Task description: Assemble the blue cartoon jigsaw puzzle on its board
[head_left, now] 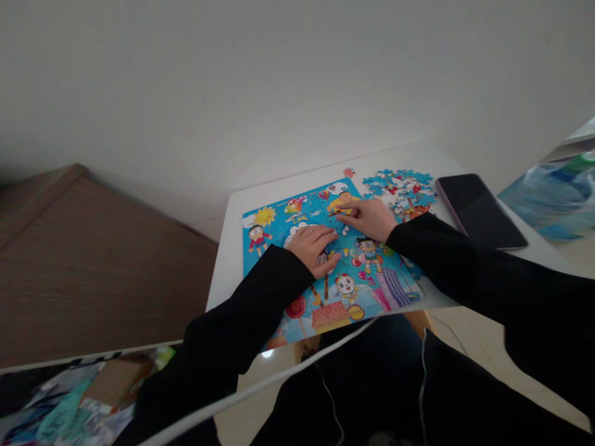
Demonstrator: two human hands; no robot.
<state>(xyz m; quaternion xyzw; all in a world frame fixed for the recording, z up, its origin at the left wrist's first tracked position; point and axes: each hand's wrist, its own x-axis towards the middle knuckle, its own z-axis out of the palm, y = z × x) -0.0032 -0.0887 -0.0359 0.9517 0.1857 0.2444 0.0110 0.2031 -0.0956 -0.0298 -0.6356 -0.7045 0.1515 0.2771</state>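
A jigsaw puzzle (288, 334) with bright cartoon figures on blue lies on the small white table, its frame reaching over the front edge. Across the middle of its picture rests my left hand (313, 249), palm down with the fingers apart, hiding part of a round white face. My right hand (365, 217) is at the upper right of the puzzle, beside a figure in yellow. Its thumb and forefinger pinch a small puzzle piece (341, 212), mostly covered by the fingertips. Loose puzzle pieces (400, 186) lie heaped just beyond that hand.
One loose orange-pink piece (348, 173) lies near the wall. A dark phone (481, 210) is at the table's right side. A white cable (279, 375) crosses in front of the table. Brown wooden furniture (106, 266) stands left, and a clear plastic bag (553, 192) is at right.
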